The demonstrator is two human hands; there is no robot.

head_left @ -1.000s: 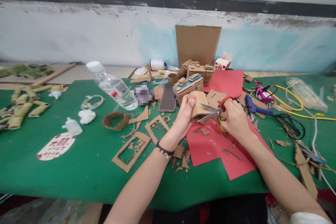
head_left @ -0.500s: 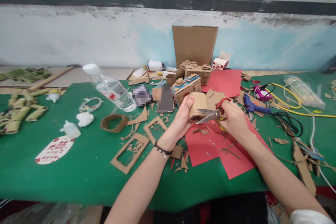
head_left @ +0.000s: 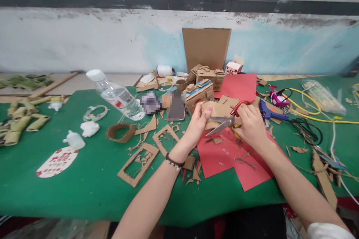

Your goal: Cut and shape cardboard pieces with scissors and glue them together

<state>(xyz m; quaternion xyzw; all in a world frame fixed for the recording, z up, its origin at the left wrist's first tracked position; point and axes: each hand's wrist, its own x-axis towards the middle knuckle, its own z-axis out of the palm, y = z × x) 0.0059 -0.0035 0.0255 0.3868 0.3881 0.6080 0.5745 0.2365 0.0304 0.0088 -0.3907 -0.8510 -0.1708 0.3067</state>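
My left hand grips a piece of brown cardboard, thumb on its upper face. In my right hand is a pair of scissors with red and yellow handles. Their blades stand apart and point left, by the near edge of the cardboard; whether they touch it I cannot tell. Red paper sheets lie under my hands with cardboard scraps on them. Just behind the held piece stands a small cardboard model with a blue strip.
A water bottle, a cardboard ring and cut-out cardboard frames lie to the left. On the right are a blue glue gun, a yellow cable and bagged sticks. A cardboard sheet leans against the wall.
The cardboard has been tipped in my left hand, so its broad face shows more and its front side less. My left thumb has shifted on it. The scissors remain near its edge, blades apart.
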